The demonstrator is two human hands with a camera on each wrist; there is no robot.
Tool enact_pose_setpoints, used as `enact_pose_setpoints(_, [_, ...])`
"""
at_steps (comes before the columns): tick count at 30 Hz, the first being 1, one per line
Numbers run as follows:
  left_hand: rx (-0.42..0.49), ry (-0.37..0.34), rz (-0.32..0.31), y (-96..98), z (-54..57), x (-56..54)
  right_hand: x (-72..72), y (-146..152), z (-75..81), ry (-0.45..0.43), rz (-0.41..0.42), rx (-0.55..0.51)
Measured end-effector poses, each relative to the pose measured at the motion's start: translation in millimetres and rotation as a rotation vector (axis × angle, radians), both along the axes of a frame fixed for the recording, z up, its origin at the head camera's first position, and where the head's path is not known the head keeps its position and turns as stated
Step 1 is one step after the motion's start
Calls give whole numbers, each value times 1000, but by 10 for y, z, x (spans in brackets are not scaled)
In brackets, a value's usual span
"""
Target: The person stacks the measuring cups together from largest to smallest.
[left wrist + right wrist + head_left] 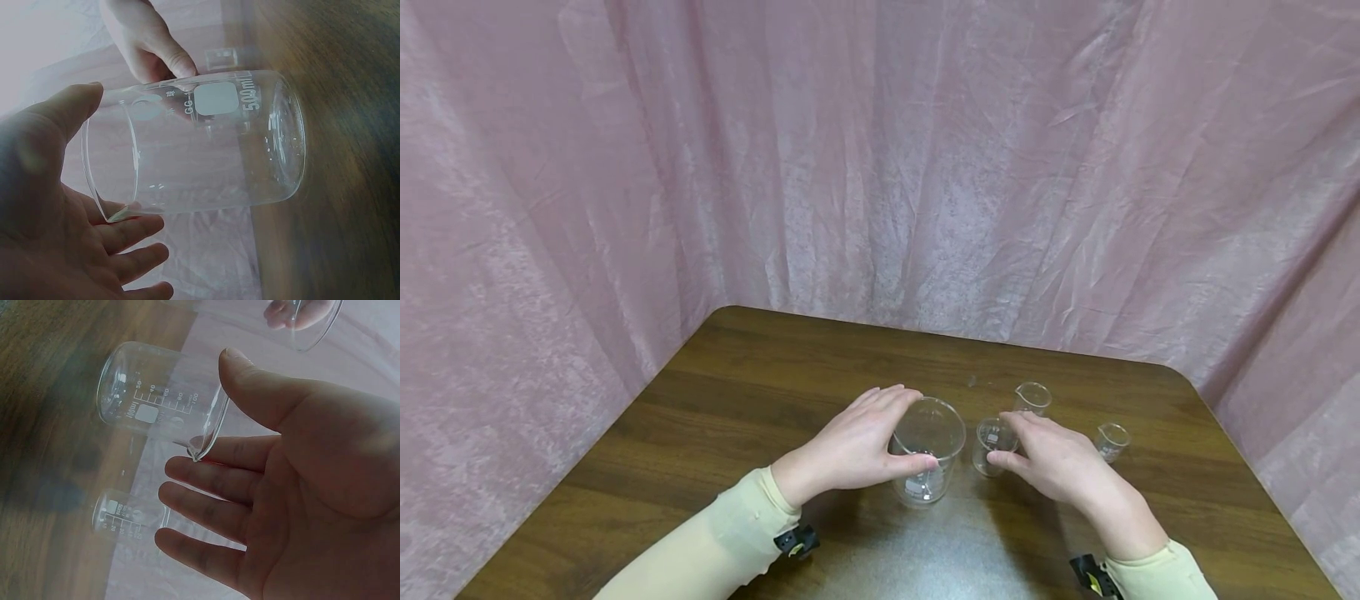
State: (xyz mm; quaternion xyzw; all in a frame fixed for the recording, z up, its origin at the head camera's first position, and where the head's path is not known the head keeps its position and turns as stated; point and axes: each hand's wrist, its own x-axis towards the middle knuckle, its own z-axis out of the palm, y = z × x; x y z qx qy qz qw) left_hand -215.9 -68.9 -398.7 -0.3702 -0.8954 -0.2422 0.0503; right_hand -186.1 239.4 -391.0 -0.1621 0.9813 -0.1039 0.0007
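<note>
A large glass beaker [219, 162] marked 500ml stands upright on the wooden table. My left hand [868, 437] surrounds its upper part, thumb at one side of the rim and relaxed fingers at the other. To the right stands a smaller 100ml beaker [159, 394], also upright. Around its rim my right hand [1063, 458] is spread, the thumb on the near side and the index finger behind the glass. The other fingers [212, 506] extend nearly straight. Whether either hand presses firmly on the glass I cannot tell.
Two more small beakers stand on the table [760, 367]: one [1033, 398] just behind the right hand, the other [1112, 442] to its right. Pink curtains [880, 167] hang around the table's back and sides.
</note>
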Motion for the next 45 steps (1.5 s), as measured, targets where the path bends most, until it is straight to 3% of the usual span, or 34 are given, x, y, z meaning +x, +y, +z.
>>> enact_pose_setpoints(45, [-21, -7, 13, 3, -13, 1, -15, -64, -9, 74, -19, -10])
